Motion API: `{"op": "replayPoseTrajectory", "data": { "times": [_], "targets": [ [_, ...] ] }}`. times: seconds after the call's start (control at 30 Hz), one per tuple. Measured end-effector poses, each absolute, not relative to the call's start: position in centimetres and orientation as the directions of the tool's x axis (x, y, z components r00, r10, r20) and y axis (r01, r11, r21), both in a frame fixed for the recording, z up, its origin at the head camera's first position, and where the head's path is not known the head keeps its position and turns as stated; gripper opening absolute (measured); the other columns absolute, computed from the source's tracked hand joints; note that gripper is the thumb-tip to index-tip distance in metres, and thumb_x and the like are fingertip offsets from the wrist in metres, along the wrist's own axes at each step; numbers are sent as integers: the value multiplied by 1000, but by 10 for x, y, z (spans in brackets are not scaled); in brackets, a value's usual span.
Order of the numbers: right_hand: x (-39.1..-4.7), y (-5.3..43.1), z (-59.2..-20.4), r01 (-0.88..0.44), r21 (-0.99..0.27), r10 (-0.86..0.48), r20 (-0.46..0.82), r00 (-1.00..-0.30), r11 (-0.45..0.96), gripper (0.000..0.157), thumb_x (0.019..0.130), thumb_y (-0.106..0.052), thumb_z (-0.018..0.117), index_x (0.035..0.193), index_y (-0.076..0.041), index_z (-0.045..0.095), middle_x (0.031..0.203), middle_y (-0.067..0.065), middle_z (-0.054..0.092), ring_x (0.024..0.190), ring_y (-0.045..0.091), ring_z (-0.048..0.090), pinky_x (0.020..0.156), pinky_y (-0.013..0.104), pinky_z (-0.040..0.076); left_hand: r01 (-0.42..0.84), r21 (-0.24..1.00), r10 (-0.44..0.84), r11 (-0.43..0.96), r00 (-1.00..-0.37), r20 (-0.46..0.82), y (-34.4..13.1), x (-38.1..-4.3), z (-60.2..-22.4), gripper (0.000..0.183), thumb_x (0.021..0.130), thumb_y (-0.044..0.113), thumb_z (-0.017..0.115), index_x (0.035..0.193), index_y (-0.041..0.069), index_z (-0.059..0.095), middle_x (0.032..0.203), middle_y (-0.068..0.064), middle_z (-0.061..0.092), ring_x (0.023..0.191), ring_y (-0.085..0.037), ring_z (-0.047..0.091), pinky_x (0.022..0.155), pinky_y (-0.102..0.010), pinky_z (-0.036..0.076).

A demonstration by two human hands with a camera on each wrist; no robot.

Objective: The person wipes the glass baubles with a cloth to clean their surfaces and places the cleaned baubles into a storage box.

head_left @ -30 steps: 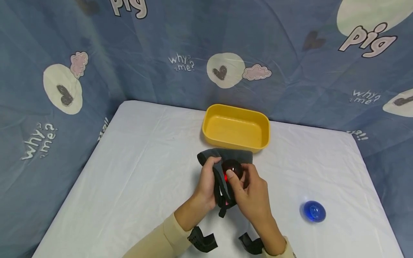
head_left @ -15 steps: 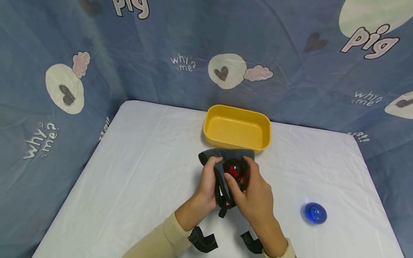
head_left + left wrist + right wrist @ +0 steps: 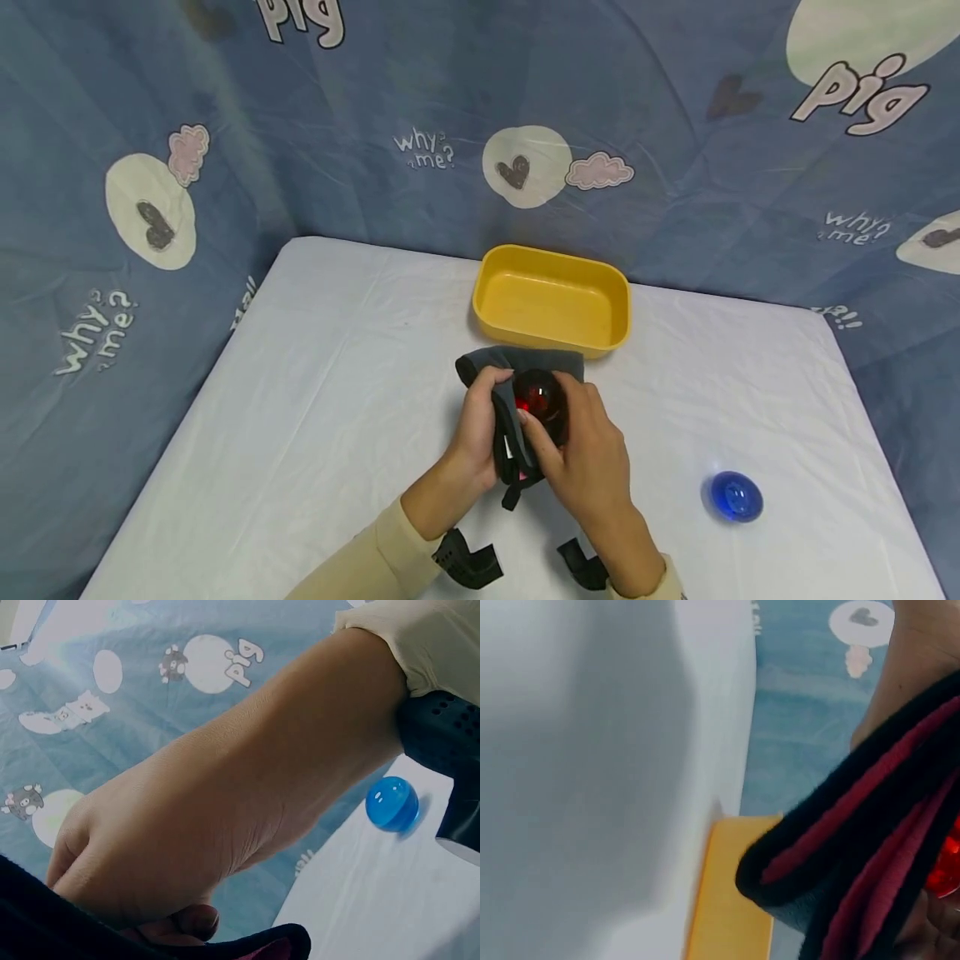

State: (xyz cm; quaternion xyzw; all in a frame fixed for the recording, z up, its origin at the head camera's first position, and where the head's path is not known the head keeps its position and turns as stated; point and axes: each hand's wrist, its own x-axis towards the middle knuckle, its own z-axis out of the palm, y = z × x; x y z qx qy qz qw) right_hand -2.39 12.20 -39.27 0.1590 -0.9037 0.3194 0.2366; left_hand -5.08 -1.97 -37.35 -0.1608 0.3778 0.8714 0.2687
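My left hand [image 3: 471,429] grips a folded dark grey cloth [image 3: 558,360] with black edging. Its pink-red lining [image 3: 885,881] shows between the folds in the right wrist view. A glossy, see-through red ball [image 3: 542,392] sits against the cloth. My right hand [image 3: 592,454] holds this ball, thumb at its lower left and fingers along its right side. In the left wrist view the dark cloth [image 3: 30,919] covers the left fingertips. Part of the red ball [image 3: 946,862] shows at the right wrist view's edge.
A yellow rectangular tub [image 3: 551,300] stands just beyond the cloth. To the right, a clear blue ball [image 3: 737,497] lies on the white table covering [image 3: 360,375]. A blue printed curtain [image 3: 360,183] hangs behind and beside the table. Black wrist mounts [image 3: 468,562] hang below both wrists.
My right fingers have shifted round the red ball, from a lower pinch to a wider hold along its right side. My left hand keeps its grip on the cloth.
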Motion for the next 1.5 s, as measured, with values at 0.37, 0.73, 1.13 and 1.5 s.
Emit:
{"op": "replayPoseTrajectory", "data": {
  "times": [0.37,0.73,1.13,1.5],
  "targets": [
    [-23,123,-390,-372,-674,-88,417,-905,639,32,98,-25,73,119,-3,63,73,-6,55,59,5,48,51,24,43,-603,575,375,-553,-797,-474,-22,-50,-374,54,98,44,40,137,7,45,119,-5,54,104,-17,56,93,-33,47],
    [-14,128,-392,-413,-577,-147,451,-880,705,80,84,-25,88,151,-10,48,94,4,58,69,10,50,54,24,45,-559,592,312,-581,-824,-472,-22,-52,-376,58,98,38,41,147,6,38,138,-9,48,116,-20,51,98,-32,42],
    [-16,129,-393,-406,-633,-94,466,-880,659,51,88,-24,86,127,-2,61,74,-4,52,61,5,46,52,20,41,-615,577,361,-537,-786,-502,-20,-48,-377,52,97,41,42,135,5,46,116,-8,55,88,-15,56,85,-29,48],
    [-16,130,-390,-258,-787,-43,283,-958,561,25,98,-23,75,114,-4,69,71,-9,51,57,7,47,47,25,41,-627,566,392,-536,-778,-491,-19,-49,-377,54,97,41,41,139,8,41,123,-7,51,107,-19,55,99,-35,44]
  ]
}}
